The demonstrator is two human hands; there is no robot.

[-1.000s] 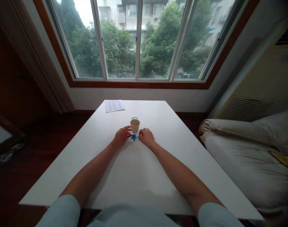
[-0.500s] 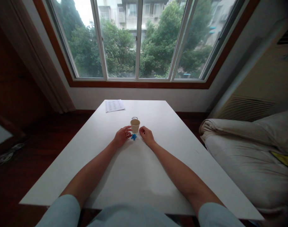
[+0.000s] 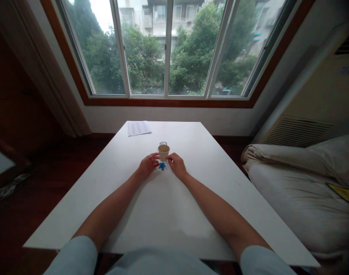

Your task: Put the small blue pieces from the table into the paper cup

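A tan paper cup stands upright on the white table between my two hands. On the left, my left hand has its fingers bent and apart, the upper fingertips at the cup's side and the lower ones close to a small blue star-like piece. That piece lies just in front of the cup. My right hand is closed in a pinch, with fingertips overlapping the cup's lower right side. Whether they touch the cup or hold something small is hidden. The cup's contents do not show.
Behind the cup lies a small dark ring-like item. Printed paper sheets are at the table's far left corner. A padded, cloth-covered seat stands to the right of the table. A window is ahead, beyond the far edge.
My right hand has moved slightly left, bringing its fingertips in front of the cup's right side. My left hand, the cup and the blue piece look unmoved.
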